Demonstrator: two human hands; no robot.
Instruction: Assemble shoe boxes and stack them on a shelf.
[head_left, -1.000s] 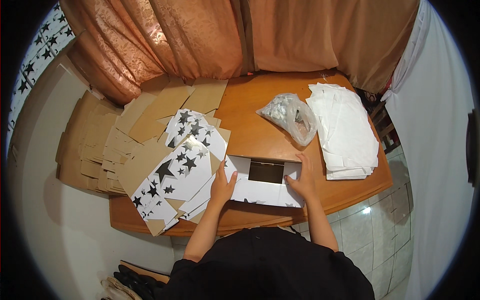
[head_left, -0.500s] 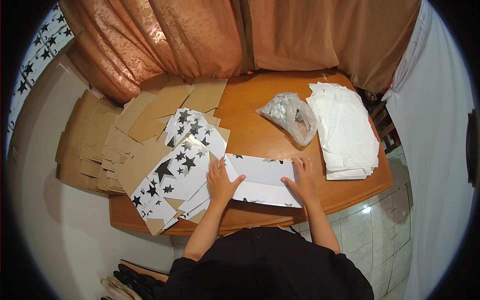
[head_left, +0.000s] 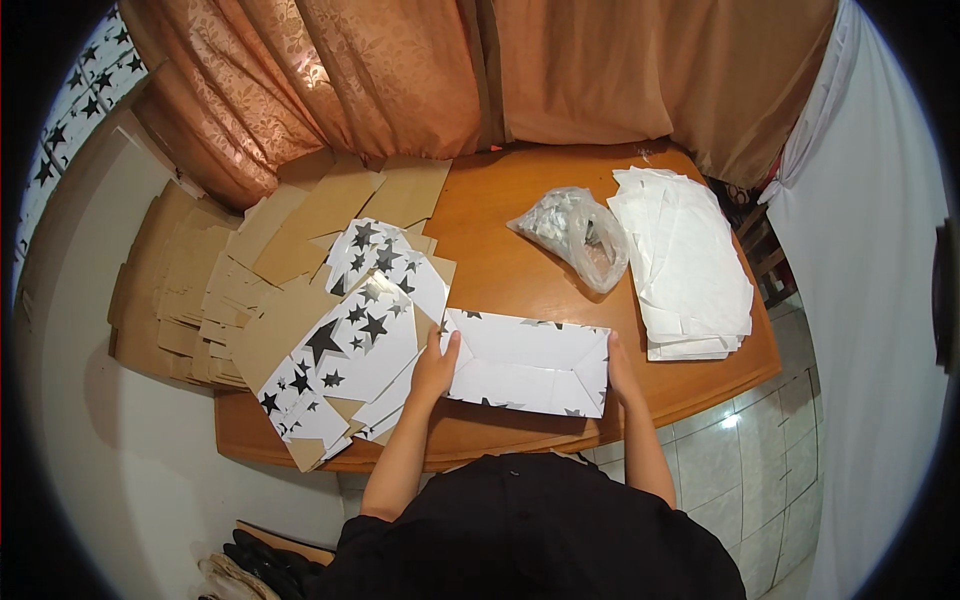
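Directly in front of me is a folded white star-printed paper piece (head_left: 525, 365), rectangular, with diagonal creases at its corners like the bottom of a paper bag. Grey and black star bits show along its edges. My left hand (head_left: 433, 370) is closed on its left end, thumb up along the edge. On the right end my right hand (head_left: 622, 368) grips the edge, its fingers partly hidden. Close to my left hand lies a pile of white sheets with black stars (head_left: 345, 345), overlapping pieces of brown cardboard (head_left: 265, 325).
Stacks of brown cardboard (head_left: 190, 270) cover the left of the wooden table (head_left: 480, 230). A clear plastic bag (head_left: 585, 240) with silvery contents lies beyond the paper. A stack of white sheets (head_left: 685, 265) sits at the right. Orange curtains (head_left: 400, 80) hang behind the table.
My hands have moved outward from the top of the paper to its two ends. The paper's inner flaps now lie folded flat, with its corner creases showing.
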